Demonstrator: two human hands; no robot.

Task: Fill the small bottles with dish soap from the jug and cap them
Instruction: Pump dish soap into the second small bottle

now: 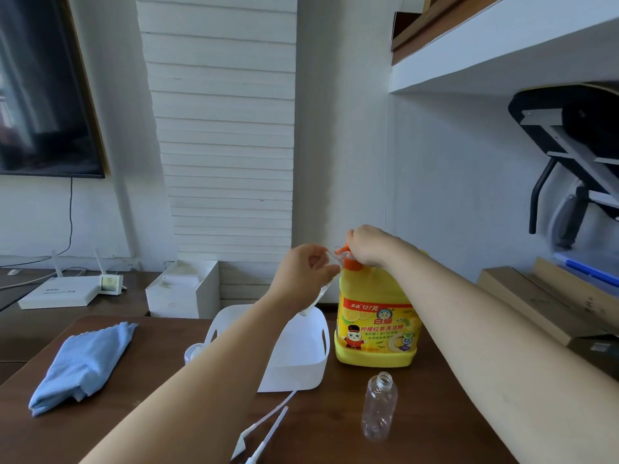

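Left hand (306, 272) grips the small clear bottle (323, 291), tilted, with its mouth angled up and right of the grip, just beside the orange pump (353, 264). Right hand (371, 246) curls over that pump atop the yellow jug (375, 326), best placed to press.

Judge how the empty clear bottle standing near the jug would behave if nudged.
The clear bottle looks empty and thin-walled, so probably very light and easily tipped. Tall, narrow and round, it would likely roll once down.
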